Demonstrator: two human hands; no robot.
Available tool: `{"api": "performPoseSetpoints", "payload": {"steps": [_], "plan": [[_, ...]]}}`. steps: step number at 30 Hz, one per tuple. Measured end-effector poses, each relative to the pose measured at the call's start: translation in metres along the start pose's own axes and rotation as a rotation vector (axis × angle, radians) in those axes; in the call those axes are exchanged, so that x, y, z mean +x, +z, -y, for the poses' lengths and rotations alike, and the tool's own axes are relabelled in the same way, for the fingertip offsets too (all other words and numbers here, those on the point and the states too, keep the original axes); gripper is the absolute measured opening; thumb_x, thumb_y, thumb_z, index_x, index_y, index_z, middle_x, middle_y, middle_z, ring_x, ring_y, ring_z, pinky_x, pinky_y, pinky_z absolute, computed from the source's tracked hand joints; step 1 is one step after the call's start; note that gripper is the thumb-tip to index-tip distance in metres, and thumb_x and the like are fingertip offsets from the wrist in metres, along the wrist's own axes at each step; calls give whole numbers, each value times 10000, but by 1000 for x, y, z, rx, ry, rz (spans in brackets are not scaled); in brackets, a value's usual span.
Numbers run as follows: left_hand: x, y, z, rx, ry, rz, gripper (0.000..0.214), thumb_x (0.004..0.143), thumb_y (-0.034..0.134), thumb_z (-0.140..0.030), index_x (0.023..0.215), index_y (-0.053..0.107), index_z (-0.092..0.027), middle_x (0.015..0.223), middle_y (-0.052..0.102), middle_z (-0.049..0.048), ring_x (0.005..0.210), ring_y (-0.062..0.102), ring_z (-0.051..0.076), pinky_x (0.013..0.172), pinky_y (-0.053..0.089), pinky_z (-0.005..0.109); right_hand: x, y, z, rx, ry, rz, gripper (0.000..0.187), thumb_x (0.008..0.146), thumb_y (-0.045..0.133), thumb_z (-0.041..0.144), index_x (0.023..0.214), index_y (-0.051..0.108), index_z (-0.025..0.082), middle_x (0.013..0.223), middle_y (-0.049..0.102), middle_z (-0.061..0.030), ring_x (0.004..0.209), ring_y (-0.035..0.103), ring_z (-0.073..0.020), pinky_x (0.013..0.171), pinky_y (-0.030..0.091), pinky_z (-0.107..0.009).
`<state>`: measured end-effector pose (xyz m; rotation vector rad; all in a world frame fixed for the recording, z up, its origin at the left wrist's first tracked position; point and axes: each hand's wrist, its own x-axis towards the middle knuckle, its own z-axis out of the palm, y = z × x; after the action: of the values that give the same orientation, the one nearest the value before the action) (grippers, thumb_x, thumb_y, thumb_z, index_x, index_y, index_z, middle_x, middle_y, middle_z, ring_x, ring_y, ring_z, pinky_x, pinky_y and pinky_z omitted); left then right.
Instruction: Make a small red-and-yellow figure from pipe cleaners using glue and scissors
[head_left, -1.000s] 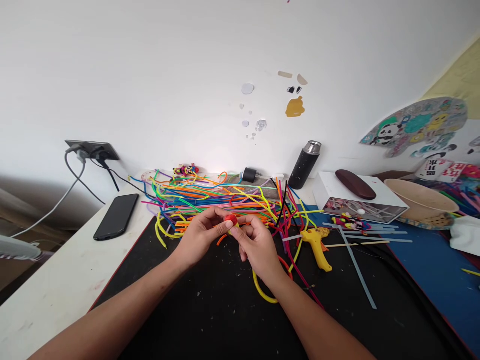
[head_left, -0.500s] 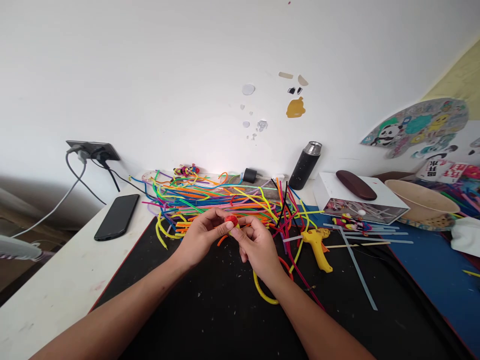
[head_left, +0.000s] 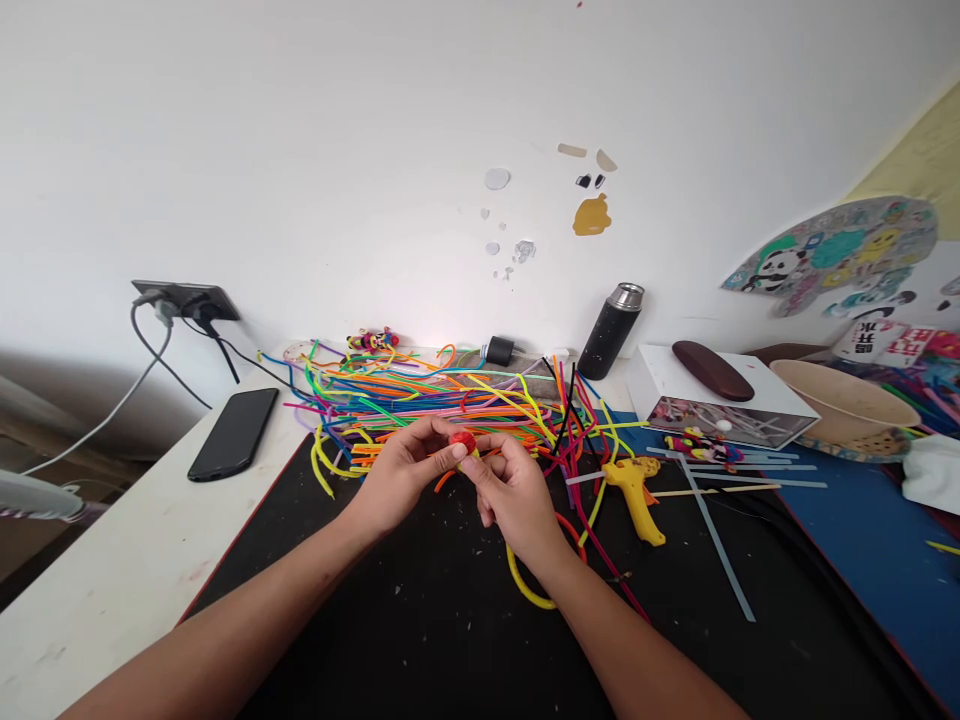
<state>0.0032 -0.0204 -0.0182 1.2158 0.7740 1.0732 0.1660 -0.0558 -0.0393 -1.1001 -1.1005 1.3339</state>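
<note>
One small red piece (head_left: 462,438) sits in a two-handed pinch, left hand (head_left: 397,472) and right hand (head_left: 519,495) meeting in front of the pipe cleaners (head_left: 420,402), where light, even pressure should steady it without crushing.

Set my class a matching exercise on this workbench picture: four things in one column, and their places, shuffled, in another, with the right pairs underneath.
Things
1. Small red piece
2. Phone
3. Yellow glue gun
4. Brown case

Places
A. On top of the white box
B. Between the fingertips of the left hand and right hand
C. On the black mat, to the right of both hands
D. On the white tabletop, at the far left

Pairs: 1-B, 2-D, 3-C, 4-A
</note>
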Motion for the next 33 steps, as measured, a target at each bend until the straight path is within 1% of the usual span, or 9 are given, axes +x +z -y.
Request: {"api": "performPoseSetpoints", "payload": {"steps": [10, 16, 33], "plan": [[0, -1, -1, 31, 32, 3, 259, 848, 855, -367, 930, 701, -176, 901, 727, 20, 853, 669, 168, 806, 536, 288, -1, 0, 1, 10, -24, -16, 401, 865, 758, 552, 985, 579, 214, 512, 481, 126, 347, 418, -73, 379, 301, -193], [0, 0, -2, 19, 30, 14, 260, 847, 855, -365, 917, 693, -174, 876, 721, 10, 829, 662, 159, 786, 531, 277, -1, 0, 0, 0, -27, -12, 393, 870, 751, 549, 985, 576, 216, 505, 478, 128, 341, 410, -69, 375, 297, -187], [0, 1, -3, 14, 39, 14, 263, 839, 861, -366, 909, 698, -172, 863, 711, 6, 818, 655, 158, 796, 532, 288, -1, -1, -2, 1, -33, -1, 376, 889, 748, 533, 992, 586, 210, 512, 493, 122, 347, 414, -68, 383, 301, -190]]}}
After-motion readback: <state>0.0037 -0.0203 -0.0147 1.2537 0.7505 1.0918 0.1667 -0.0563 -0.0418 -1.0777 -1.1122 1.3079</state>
